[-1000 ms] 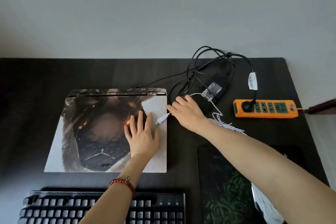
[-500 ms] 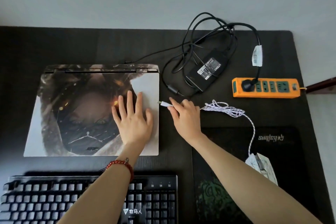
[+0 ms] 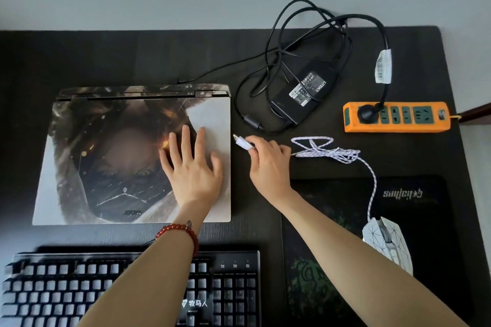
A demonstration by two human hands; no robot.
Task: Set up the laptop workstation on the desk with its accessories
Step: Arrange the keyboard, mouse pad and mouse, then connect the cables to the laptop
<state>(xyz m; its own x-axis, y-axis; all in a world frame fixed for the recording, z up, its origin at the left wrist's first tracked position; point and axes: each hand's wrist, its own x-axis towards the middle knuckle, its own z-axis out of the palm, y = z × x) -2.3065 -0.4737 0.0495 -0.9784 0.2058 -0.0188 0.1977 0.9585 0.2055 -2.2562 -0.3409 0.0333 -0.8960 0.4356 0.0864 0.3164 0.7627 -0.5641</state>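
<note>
Head view: the left hand [image 3: 192,167] lies flat, fingers spread, on the closed laptop with printed artwork on its lid [image 3: 106,156], which sits on the dark desk [image 3: 132,56]. The right hand [image 3: 268,164] pinches the white USB plug [image 3: 243,143] just beside the laptop's right edge. Its white braided cable [image 3: 334,152] runs to the white angular mouse [image 3: 386,243] on the black mouse pad [image 3: 425,220]

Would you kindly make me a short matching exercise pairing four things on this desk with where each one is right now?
Things:
1. USB plug
2. mouse
3. left hand
4. black power plug

Places:
A. on the mouse pad
B. in the orange power strip
C. pinched by the right hand
D. flat on the closed laptop

Pairs: 1-C, 2-A, 3-D, 4-B
</note>
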